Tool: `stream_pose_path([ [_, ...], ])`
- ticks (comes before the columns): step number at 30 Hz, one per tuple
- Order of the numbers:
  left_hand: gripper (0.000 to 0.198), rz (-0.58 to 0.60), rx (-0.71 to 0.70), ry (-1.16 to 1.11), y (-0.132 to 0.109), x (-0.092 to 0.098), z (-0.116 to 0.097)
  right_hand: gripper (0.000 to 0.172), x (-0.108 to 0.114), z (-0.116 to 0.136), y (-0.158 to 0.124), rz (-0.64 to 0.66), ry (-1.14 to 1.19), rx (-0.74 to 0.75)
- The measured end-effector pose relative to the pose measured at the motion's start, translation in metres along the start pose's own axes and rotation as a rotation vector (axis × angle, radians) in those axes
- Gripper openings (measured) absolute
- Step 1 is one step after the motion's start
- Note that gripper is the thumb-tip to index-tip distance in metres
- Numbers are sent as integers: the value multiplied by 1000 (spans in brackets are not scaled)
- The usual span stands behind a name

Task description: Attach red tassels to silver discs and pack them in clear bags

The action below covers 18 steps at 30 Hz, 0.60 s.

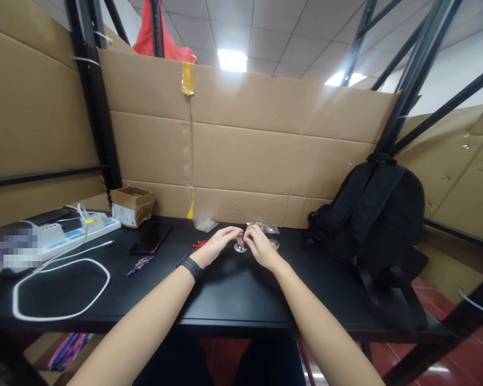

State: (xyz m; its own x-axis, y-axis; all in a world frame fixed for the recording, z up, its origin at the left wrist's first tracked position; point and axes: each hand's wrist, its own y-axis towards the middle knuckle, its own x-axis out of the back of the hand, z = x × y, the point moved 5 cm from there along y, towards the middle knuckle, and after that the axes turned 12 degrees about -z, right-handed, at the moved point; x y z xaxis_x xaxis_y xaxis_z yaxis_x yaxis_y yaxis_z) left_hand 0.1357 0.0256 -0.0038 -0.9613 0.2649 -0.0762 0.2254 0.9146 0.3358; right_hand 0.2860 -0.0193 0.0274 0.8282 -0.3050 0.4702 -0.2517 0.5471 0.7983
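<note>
My left hand (pixel 221 242) and my right hand (pixel 260 246) meet over the middle of the black table, fingertips pinched close together. Between them is a small shiny piece with a round, disc-like base (pixel 240 248); its kind is too small to tell, and the fingers partly cover it. A second round, pale ring-like piece (pixel 274 245) lies just beyond my right hand, partly hidden by it. Small red pieces (pixel 199 244) rest to the left of my left hand. Behind the hands lie small clear packets (pixel 270 229) with something reddish inside.
Crumpled clear plastic (pixel 205 222) lies near the cardboard wall (pixel 241 155). On the left are a phone (pixel 150 238), keys (pixel 139 266), a small carton (pixel 133 206), a white power strip (pixel 68 236) and a looped white cable (pixel 60 316). A black backpack (pixel 380 220) fills the right side.
</note>
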Motion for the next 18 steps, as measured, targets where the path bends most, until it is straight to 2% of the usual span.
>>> stream_pose_path([
  [2, 39, 115, -60, 91, -3, -5, -4, 10, 0, 0, -1, 9, -6, 2],
  [4, 38, 158, -115, 187, -6, -6, -7, 9, 0, 1, -1, 12, -24, 8],
  [9, 31, 115, -181, 447, -9, -2, -9, 10, 3, 2, -2, 19, -64, 12],
  [14, 16, 68, -253, 592, -12, -4, -20, 11, 8, 1, 0, -15, -57, 10],
  [18, 11, -3, -302, 752, -16, -7, -27, 11, 3, 4, -1, 26, -19, -2],
])
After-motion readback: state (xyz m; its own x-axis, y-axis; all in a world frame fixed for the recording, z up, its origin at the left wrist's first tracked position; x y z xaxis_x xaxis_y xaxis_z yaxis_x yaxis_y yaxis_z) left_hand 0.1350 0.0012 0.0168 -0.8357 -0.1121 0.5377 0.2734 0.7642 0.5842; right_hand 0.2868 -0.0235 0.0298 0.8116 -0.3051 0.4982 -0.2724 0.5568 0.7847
